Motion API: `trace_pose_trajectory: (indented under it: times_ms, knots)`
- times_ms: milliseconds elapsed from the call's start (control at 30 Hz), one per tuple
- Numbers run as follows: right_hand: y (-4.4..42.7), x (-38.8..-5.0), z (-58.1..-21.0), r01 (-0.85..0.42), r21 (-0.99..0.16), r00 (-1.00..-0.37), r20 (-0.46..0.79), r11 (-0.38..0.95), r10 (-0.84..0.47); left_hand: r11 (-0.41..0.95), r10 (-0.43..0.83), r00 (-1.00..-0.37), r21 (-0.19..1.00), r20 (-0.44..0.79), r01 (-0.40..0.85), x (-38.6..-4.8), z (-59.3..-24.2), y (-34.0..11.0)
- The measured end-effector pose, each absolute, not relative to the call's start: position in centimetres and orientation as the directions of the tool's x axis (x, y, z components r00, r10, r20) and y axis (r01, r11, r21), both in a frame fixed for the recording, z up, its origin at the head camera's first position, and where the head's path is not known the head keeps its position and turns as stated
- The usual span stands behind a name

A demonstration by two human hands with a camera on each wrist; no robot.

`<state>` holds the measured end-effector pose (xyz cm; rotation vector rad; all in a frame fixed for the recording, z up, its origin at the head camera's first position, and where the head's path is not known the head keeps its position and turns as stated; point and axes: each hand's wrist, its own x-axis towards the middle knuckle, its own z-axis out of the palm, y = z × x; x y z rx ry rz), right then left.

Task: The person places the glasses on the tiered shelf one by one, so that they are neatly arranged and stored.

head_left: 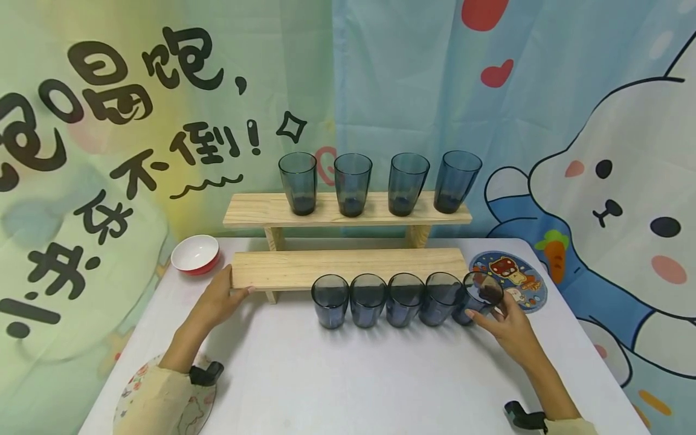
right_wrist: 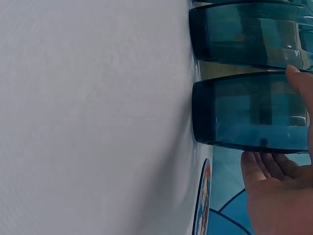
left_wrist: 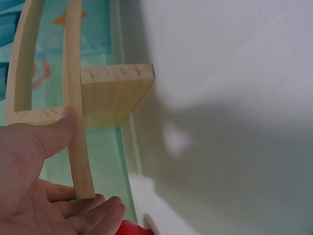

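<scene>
Two cream sleeves (head_left: 154, 399) nearest, each with a black wrist device (head_left: 205, 373); one floral round mat (head_left: 202, 402) partly under the left sleeve. Black Chinese lettering (head_left: 109, 84) on the curtain (head_left: 391, 78), slanted, some cut off by the frame edge; 不 and 倒 plus an exclamation mark readable. No brand or label legible on the glassware.

Counts: nine blue-grey tumblers, two wooden boards, one bowl, two round mats, one large cartoon animal (head_left: 620, 199). Four tumblers (head_left: 352, 187) upright in a row on the upper board (head_left: 255, 209). Five tumblers (head_left: 403, 302) upright on the white tablecloth (head_left: 326, 380), side by side before the lower board (head_left: 348, 269).

Left hand (head_left: 219, 296) grips the lower board's left end, thumb one side, fingers the other. Right hand (head_left: 505, 329) holds the rightmost front tumbler (head_left: 474, 302) between thumb and fingers. Blue mushroom-print mat (head_left: 513, 278) just beyond it; white bowl (head_left: 196, 254), red outside, near the left hand.
</scene>
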<state>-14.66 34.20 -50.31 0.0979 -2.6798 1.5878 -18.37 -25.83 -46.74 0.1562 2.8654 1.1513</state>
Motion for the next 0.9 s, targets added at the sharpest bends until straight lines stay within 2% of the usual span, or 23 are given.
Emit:
trace_pose_trajectory:
  times_ms: [567, 900]
  knots:
    - [33.9, -14.4, -51.0, -0.023, -0.884, -0.999, 0.037, 0.468, 0.021, 0.731, 0.112, -0.994, 0.678, -0.004, 0.079, -18.3, -46.5, -25.7]
    - [33.9, -13.8, -49.9, 0.006, -0.855, -0.992, 0.059, 0.519, 0.110, 0.738, 0.105, -0.994, 0.671, -0.023, 0.062, -18.2, -46.4, -25.7]
